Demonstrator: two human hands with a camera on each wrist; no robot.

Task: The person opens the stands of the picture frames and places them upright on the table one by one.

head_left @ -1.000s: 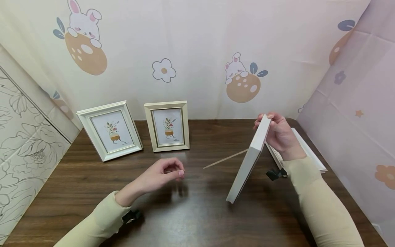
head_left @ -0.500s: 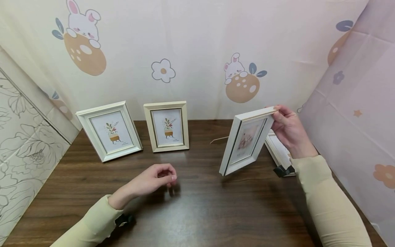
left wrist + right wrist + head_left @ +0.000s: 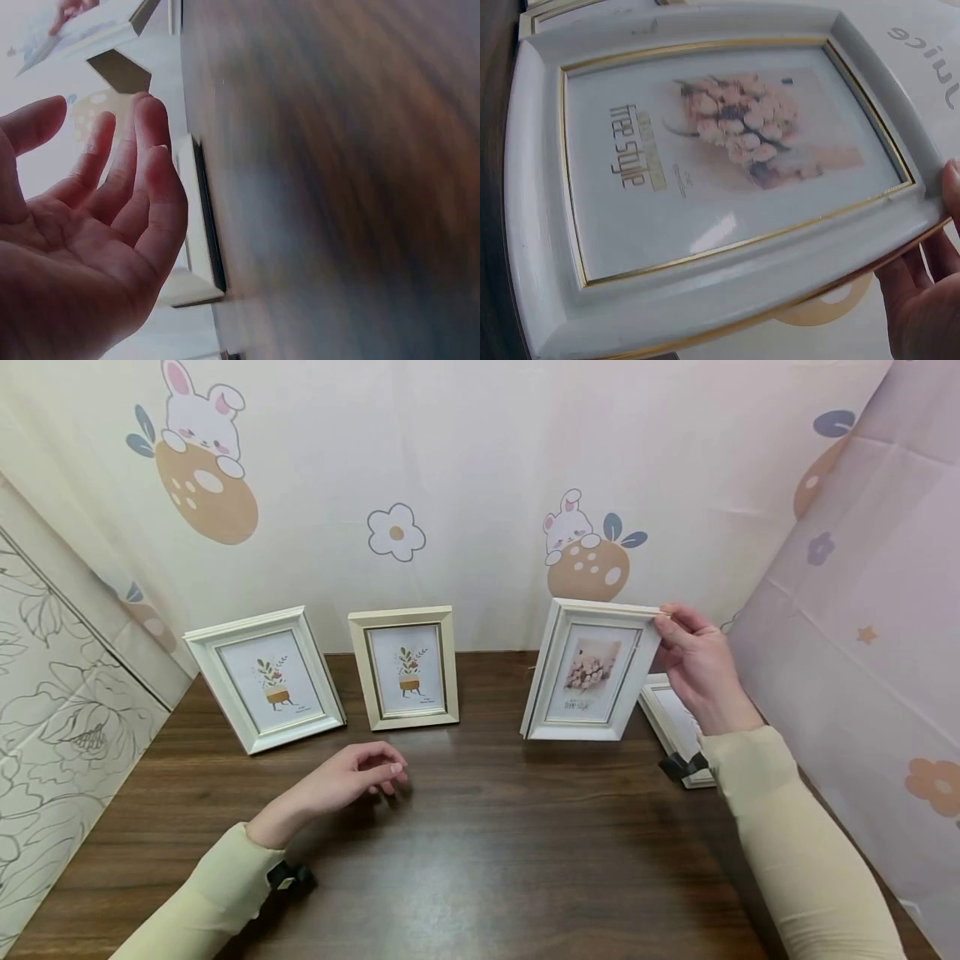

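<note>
My right hand (image 3: 697, 664) pinches a white picture frame (image 3: 536, 672) by its upper right corner. The frame stands nearly upright with its front towards me; whether its lower edge touches the table cannot be told. In the right wrist view, a gold inner border and a pink flower picture (image 3: 742, 127) show on its face, with my thumb (image 3: 951, 187) on the rim. My left hand (image 3: 337, 781) holds nothing and hovers low over the table, fingers loosely bent. It is nearest to a cream picture frame (image 3: 360, 672), which stands upright behind it.
Another white frame (image 3: 238, 697) stands at the left on the brown wooden table (image 3: 480, 860). At the right, partly behind my right hand, lies one more white frame (image 3: 663, 722). A patterned curtain (image 3: 465, 485) hangs behind the table.
The white frame in my right hand has turned from edge-on to face me and come more upright, moving further back. My left hand has drawn to the left.
</note>
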